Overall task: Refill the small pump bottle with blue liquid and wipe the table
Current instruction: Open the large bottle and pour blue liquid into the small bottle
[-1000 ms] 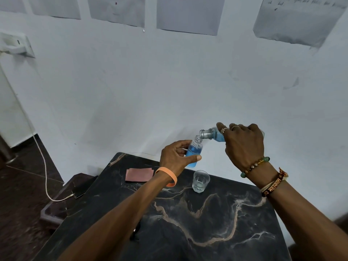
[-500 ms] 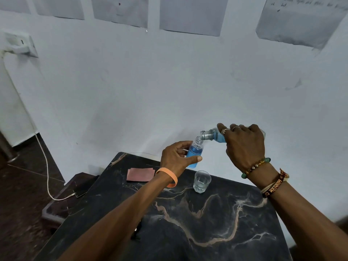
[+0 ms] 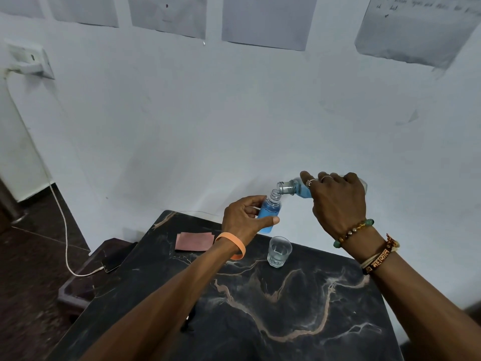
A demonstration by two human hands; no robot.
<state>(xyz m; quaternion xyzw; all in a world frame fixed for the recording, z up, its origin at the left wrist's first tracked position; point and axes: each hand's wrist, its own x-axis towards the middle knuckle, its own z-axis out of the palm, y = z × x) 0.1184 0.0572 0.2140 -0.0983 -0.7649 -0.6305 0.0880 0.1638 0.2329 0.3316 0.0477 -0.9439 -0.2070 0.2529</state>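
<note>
Now I'm pouring: right hand (image 3: 338,201) grips the tilted refill bottle (image 3: 292,188), left hand (image 3: 243,217) clamps the small bottle (image 3: 269,213); next, level off before overflow.

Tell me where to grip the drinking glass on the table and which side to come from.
Grip the drinking glass around its upper wall, coming from the near right side. It stands upright and apart from other things, and the left hand with the small bottle hangs just above its far left, so that side is probably crowded.
</note>
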